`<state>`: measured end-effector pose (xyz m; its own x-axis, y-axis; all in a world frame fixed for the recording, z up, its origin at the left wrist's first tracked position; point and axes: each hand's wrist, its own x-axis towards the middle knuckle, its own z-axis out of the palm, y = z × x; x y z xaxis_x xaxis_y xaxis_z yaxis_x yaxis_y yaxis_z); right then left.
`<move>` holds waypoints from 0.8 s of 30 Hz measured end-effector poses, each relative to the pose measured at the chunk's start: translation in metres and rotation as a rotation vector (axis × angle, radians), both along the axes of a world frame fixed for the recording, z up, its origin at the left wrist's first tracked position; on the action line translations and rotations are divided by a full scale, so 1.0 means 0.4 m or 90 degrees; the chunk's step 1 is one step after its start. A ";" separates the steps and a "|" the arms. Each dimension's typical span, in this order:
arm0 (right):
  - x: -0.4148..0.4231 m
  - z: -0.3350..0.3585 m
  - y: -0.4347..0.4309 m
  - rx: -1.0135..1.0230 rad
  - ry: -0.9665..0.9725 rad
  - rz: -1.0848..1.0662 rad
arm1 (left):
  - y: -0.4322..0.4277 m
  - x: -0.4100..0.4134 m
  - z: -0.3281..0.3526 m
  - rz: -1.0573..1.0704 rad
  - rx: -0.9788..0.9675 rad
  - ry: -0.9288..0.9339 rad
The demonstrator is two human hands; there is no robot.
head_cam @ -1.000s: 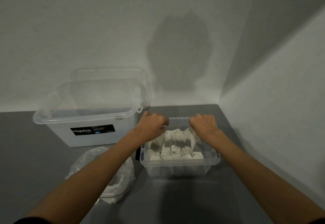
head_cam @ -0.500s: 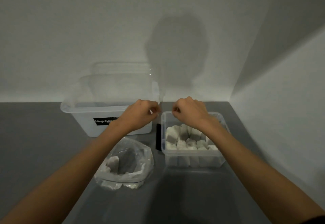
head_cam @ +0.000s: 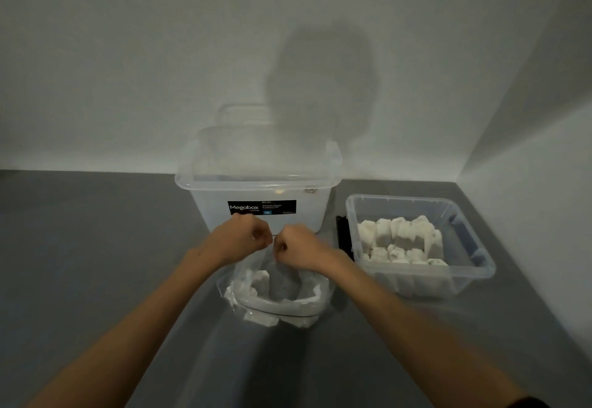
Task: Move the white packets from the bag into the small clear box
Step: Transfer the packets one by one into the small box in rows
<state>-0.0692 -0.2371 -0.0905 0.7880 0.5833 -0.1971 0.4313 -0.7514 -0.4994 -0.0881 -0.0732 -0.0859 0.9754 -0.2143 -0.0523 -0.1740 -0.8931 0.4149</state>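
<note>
A clear plastic bag (head_cam: 278, 310) stands open on the grey table, with a few white packets (head_cam: 260, 279) visible along its inside. My left hand (head_cam: 238, 241) and my right hand (head_cam: 301, 251) are side by side at the bag's far rim, fingers curled, each pinching the thin plastic edge. To the right sits the small clear box (head_cam: 480, 268), with several white packets (head_cam: 402, 238) lined up in rows inside it. Neither hand touches the box.
A large clear Megabox tub (head_cam: 262, 183) with a lid leaning behind it stands just beyond the bag. A black object (head_cam: 342, 234) sits between the tub and the small box. Walls meet in a corner at the back right.
Both hands left the small box and moved left to the bag's far rim. The view swung left, so the box now lies at the right.
</note>
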 end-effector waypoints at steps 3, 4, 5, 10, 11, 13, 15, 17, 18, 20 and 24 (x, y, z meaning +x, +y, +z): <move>-0.014 -0.084 0.051 -0.014 0.032 -0.039 | 0.021 -0.018 -0.030 0.016 0.006 -0.002; -0.021 -0.110 0.064 -0.014 0.042 -0.060 | 0.025 -0.024 -0.038 0.020 0.009 -0.003; -0.027 -0.136 0.077 -0.006 0.052 -0.082 | 0.028 -0.029 -0.046 0.023 0.012 -0.005; -0.059 -0.203 0.103 0.026 0.046 -0.176 | 0.048 -0.042 -0.076 0.021 -0.005 -0.006; -0.059 -0.209 0.104 0.030 0.050 -0.194 | 0.049 -0.042 -0.080 0.016 -0.007 -0.006; -0.054 -0.209 0.105 0.022 0.064 -0.226 | 0.052 -0.040 -0.087 0.008 -0.007 -0.010; -0.048 -0.204 0.102 0.009 0.077 -0.237 | 0.054 -0.037 -0.094 0.004 -0.004 -0.012; -0.047 -0.190 0.094 0.011 0.084 -0.237 | 0.056 -0.035 -0.099 0.000 -0.001 -0.013; -0.047 -0.184 0.087 0.020 0.082 -0.237 | 0.057 -0.034 -0.101 -0.004 -0.002 -0.013; -0.048 -0.171 0.073 0.042 0.076 -0.246 | 0.058 -0.034 -0.101 -0.009 -0.002 -0.015; -0.048 -0.125 0.045 0.087 0.043 -0.270 | 0.054 -0.029 -0.096 -0.025 -0.032 -0.035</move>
